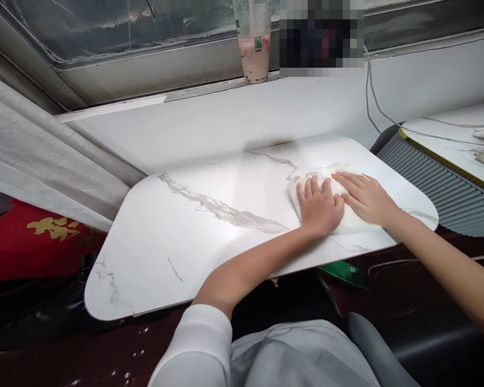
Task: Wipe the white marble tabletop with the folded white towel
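A white cloth (353,219) lies flat on the right part of a white marble-patterned tabletop (193,231). My left hand (319,207) rests palm down on the cloth's left half, fingers stretched out and slightly apart. My right hand (365,198) lies flat on the cloth beside it, fingers extended and pointing left, touching the left hand. Neither hand grips the cloth; both press on top of it.
A plastic cup (255,45) with a pink drink stands on the windowsill (210,88) at the back. A white curtain (32,161) hangs at the left over red fabric (36,242). A grey ribbed panel (439,183), cable (373,107) and second tabletop (452,140) are at right.
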The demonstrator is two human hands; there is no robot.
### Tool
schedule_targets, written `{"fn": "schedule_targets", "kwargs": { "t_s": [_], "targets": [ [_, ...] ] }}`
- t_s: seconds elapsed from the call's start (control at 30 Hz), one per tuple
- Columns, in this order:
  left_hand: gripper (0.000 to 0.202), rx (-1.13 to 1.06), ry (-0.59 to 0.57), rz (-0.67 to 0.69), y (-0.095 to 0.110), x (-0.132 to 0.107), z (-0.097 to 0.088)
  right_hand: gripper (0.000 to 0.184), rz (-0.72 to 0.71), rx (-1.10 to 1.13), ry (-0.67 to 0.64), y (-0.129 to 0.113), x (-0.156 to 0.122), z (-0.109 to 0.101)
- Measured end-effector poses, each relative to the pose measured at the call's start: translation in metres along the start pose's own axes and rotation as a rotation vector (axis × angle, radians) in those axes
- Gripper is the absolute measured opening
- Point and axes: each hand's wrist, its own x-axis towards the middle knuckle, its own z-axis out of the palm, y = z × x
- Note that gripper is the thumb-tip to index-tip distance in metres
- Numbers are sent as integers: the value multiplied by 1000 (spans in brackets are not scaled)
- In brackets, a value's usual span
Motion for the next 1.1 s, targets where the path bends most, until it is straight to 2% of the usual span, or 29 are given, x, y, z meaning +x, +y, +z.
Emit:
{"fn": "schedule_targets", "kwargs": {
  "t_s": [0.17, 0.3, 0.43, 0.57, 0.67, 0.77, 1.1],
  "targets": [
    [50, -30, -14, 63, 19, -38, 1, 57, 40, -27, -5, -8, -47, -14],
    [50, -65, -29, 99, 37, -56, 5, 59, 67, -47, -21, -1, -78, -19],
    [50, -105, -78, 144, 50, -60, 6, 58, 81, -57, 8, 10, -96, -20],
    [50, -109, -99, 147, 54, -53, 8, 58, 85, -57, 6, 19, -92, -19],
    [49, -98, -80, 132, 54, -38, 13, 59, 81, -47, -23, 30, -76, -18],
    [49, -85, -65, 106, 55, -12, 21, 60, 88, -35, -42, 47, -52, -14],
    [46, -25, 19, 57, 47, 111, 55, 62, 103, 6, -85, 103, 57, -4]
  ]
}}
